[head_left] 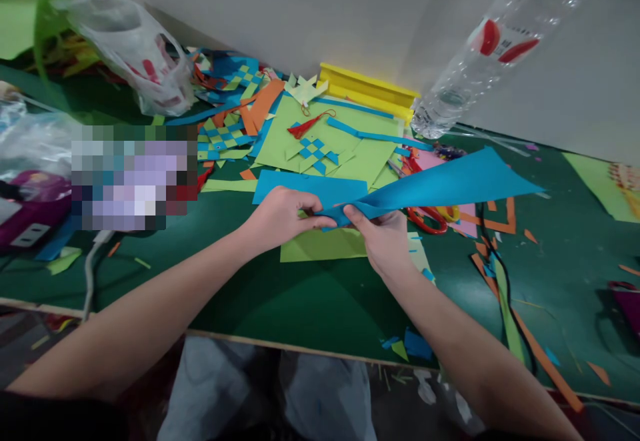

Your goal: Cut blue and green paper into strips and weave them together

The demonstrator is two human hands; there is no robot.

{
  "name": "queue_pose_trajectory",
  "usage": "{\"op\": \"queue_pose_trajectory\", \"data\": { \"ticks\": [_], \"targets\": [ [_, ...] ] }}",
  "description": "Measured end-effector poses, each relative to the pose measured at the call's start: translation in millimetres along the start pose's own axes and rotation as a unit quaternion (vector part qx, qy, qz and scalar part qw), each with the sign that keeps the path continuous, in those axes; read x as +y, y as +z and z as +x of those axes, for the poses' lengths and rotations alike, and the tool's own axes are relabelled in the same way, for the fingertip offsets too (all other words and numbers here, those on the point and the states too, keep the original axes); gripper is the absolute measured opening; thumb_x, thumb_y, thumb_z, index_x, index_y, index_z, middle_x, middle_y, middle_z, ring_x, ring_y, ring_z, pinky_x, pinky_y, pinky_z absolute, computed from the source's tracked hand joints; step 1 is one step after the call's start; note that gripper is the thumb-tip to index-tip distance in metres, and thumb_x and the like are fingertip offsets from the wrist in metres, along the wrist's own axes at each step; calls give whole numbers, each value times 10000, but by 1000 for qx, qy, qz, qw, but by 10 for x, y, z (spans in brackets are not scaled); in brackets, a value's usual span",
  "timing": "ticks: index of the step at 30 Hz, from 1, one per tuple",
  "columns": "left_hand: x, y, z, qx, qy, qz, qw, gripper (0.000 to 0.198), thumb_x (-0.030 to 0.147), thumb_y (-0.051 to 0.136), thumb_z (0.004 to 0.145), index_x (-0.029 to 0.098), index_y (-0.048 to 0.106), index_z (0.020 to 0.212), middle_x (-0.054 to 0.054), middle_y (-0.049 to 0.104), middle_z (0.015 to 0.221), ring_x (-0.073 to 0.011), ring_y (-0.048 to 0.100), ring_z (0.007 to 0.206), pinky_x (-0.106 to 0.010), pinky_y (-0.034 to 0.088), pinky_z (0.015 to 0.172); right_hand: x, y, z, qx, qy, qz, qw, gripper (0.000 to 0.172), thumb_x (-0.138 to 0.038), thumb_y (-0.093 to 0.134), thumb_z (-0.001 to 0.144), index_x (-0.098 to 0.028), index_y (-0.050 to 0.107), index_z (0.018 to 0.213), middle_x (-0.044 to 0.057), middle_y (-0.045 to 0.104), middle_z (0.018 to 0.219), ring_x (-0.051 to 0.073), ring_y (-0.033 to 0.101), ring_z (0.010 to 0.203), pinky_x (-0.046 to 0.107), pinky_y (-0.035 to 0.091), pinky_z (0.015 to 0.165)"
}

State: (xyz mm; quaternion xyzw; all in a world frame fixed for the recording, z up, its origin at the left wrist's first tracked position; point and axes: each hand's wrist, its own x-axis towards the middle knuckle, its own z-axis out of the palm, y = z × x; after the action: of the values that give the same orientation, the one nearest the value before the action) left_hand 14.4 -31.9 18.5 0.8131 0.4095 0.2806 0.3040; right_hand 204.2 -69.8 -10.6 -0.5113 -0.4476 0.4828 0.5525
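Observation:
Both hands pinch one end of a folded blue paper sheet (450, 184) that fans out to the right above the green table (280, 301). My left hand (283, 217) is closed on the paper's narrow end from the left. My right hand (383, 237) grips the same end from below, its fingers curled round the fold. Under the hands lie a light green sheet (323, 244) and another blue sheet (310, 187).
Woven blue-and-green paper pieces (315, 152), a red tassel (305, 127) and coloured strips litter the table's back. Red-handled scissors (427, 219) lie right of my hands. A clear plastic bottle (480, 54), a yellow box (367, 91) and a white plastic bag (130, 47) stand behind.

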Motion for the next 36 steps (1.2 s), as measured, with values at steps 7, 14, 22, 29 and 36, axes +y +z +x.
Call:
{"op": "queue_pose_trajectory", "data": {
  "ticks": [7, 14, 22, 29, 36],
  "targets": [
    [-3, 0, -8, -13, -35, -12, 999, 485, 600, 666, 787, 166, 627, 574, 27, 539, 513, -85, 406, 493, -221, 312, 481, -34, 27, 2, 7, -25, 0, 1000, 205, -411, 831, 664, -236, 727, 684, -9, 747, 733, 173, 693, 700, 323, 577, 683],
    [-11, -7, -10, -26, -47, -30, 998, 472, 591, 693, 762, 164, 614, 575, 29, 555, 540, -90, 406, 519, -220, 323, 496, -39, 24, -5, 19, -12, -28, 999, 249, -430, 842, 635, -228, 696, 624, -27, 690, 623, 142, 623, 594, 300, 540, 602],
    [-18, -55, 14, -45, -47, -39, 997, 463, 590, 680, 772, 163, 636, 597, 33, 567, 540, -86, 438, 522, -216, 328, 503, -43, 5, 42, 9, 37, 57, 998, 246, -406, 865, 602, -223, 743, 714, -2, 757, 744, 167, 704, 644, 314, 612, 624],
    [-76, -138, 49, -61, -60, -42, 995, 454, 563, 683, 780, 160, 615, 583, 21, 600, 531, -85, 473, 501, -202, 353, 494, -75, -61, 124, 57, 47, 56, 996, 287, -402, 884, 570, -200, 728, 701, -5, 733, 674, 167, 704, 597, 324, 631, 617],
    [-195, -204, 72, -74, -68, -45, 994, 431, 548, 695, 770, 166, 611, 589, 15, 608, 539, -88, 509, 496, -195, 375, 494, -68, -83, 180, 81, 31, 116, 989, 268, -378, 868, 602, -201, 725, 743, -13, 744, 732, 147, 695, 653, 359, 646, 717]
  ]
}}
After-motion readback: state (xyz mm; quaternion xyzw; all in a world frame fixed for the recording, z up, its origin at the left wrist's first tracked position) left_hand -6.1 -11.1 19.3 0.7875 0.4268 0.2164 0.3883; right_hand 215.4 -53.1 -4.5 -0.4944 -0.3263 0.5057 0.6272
